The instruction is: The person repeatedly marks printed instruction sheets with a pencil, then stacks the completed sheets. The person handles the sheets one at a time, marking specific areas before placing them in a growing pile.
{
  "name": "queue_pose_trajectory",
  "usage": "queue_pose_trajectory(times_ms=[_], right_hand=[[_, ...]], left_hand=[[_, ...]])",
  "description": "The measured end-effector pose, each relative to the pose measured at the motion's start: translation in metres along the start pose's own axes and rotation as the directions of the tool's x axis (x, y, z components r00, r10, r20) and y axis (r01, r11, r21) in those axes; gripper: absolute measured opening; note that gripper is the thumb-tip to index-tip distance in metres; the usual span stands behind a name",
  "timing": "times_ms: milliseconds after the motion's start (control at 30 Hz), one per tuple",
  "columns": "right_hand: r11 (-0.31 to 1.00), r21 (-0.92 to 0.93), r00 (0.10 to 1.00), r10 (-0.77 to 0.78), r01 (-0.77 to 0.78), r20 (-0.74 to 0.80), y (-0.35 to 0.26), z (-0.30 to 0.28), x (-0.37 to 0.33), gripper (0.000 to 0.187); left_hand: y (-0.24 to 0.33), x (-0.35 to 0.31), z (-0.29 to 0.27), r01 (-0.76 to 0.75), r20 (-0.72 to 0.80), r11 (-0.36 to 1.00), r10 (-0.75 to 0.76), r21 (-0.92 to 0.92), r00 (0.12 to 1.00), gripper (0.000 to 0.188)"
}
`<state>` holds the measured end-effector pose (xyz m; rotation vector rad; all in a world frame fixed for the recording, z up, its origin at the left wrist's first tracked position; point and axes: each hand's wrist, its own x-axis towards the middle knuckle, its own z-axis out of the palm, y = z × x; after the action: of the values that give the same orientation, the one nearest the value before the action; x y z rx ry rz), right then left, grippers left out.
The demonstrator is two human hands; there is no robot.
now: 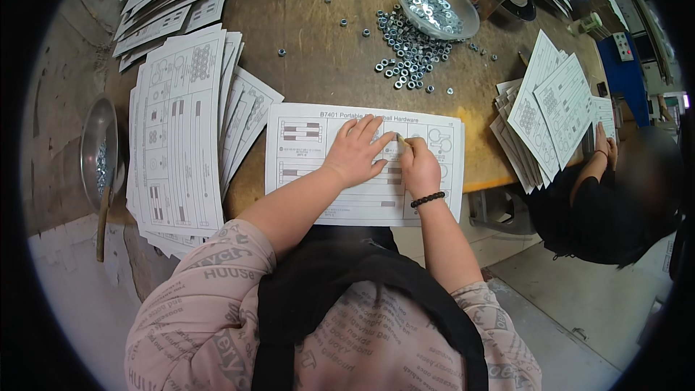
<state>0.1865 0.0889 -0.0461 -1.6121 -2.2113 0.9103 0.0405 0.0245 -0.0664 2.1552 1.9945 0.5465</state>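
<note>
A white printed card sheet (333, 206) with drawings of bolts and dark bars lies on the table edge right in front of me. It seems to sit on other sheets. My left hand (355, 152) rests flat on it, fingers spread toward the upper middle, holding nothing. Close beside it, my right hand (420, 166), with a dark bead bracelet at the wrist, is closed in a pinch over the sheet. A small, thin, pale thing with a dark tip shows at its fingertips; its kind is too small to tell.
Stacks of printed sheets stand left (177, 137) and right (557, 112). Beyond my sheet lie loose nuts (416, 47) by a bowl of washers (438, 11). A metal bowl (99, 152) is at far left. Another person (601, 195) sits at right.
</note>
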Motion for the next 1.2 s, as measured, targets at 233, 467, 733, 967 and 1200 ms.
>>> queue_pose_trajectory(times_ms=[233,467,733,967,1200], right_hand=[[0.999,-0.053,1.0,-0.009,0.008,-0.029,-0.002,0.004,-0.003,0.019],[0.985,-0.168,0.999,-0.034,0.038,0.028,-0.006,0.0,-0.004,0.017],[0.979,-0.195,0.998,-0.049,0.057,0.05,-0.007,-0.002,-0.015,0.017],[0.961,0.274,0.997,-0.063,0.048,0.046,0.022,-0.01,-0.072,0.022],[0.932,0.357,0.987,-0.11,0.062,0.117,0.027,0.0,-0.11,0.023]], left_hand=[[0.0,-0.001,0.001,0.007,-0.016,1.0,-0.007,-0.006,1.0,0.051],[0.0,-0.001,0.004,0.006,0.002,1.0,-0.006,0.029,1.0,0.051],[0.001,-0.001,0.004,0.007,-0.021,1.0,-0.007,0.017,1.0,0.047],[-0.04,0.015,-0.039,0.252,-0.077,0.967,-0.255,-0.044,0.964,0.041],[-0.061,0.0,-0.048,0.351,0.154,0.935,-0.354,0.045,0.922,0.035]])
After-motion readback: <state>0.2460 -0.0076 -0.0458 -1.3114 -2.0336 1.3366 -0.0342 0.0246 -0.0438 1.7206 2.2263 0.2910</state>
